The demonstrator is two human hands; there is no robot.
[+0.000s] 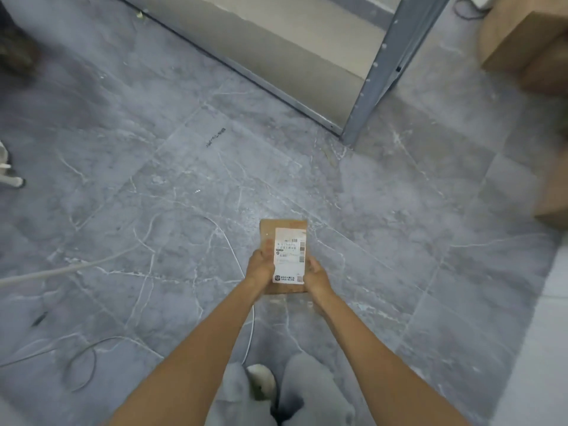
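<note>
Parcel (284, 225) is held in the air above the grey tiled floor (153, 179), with the metal rack (378, 72) beyond the parcel and a cardboard box (528, 41) beyond it to the right. Left hand (261, 265) and right hand (318, 276) are apart, each gripping one long edge of the parcel. This two-sided grip probably keeps the white label (289, 259) face-up and uncovered for reading.
</note>
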